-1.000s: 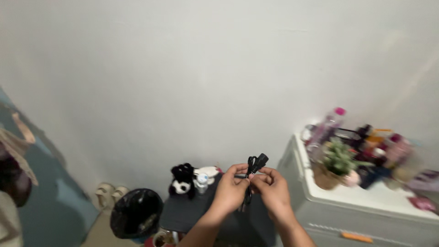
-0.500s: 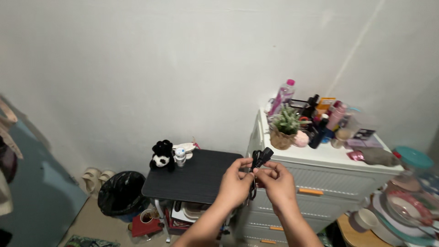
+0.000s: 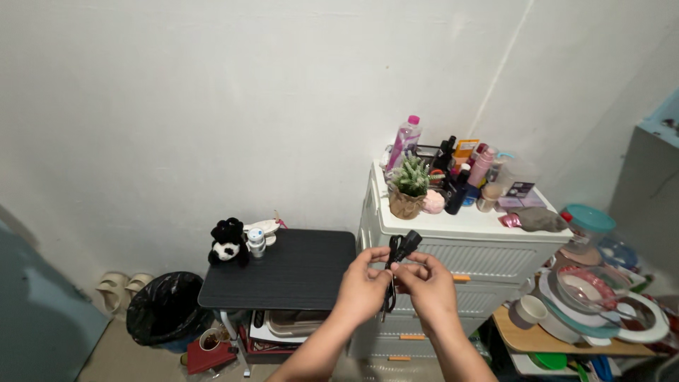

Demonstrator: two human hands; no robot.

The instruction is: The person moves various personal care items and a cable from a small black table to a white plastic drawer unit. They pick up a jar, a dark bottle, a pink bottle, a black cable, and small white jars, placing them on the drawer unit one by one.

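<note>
You've got the black cable point(image 3: 396, 258) pinched in both hands, left point(image 3: 362, 288) and right point(image 3: 428, 286), fingertips closed tight on it, plug sticking up, in front of the drawers point(image 3: 488, 258).

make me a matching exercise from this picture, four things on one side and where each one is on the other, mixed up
Things:
1. black cable
2. panda plush
3. small potted plant
4. black-lined bin

Places:
A. on the floor, left of the dark table
B. on top of the white drawer unit
C. pinched between the left hand and the right hand
D. on the back left corner of the dark table

Pairs: 1-C, 2-D, 3-B, 4-A
</note>
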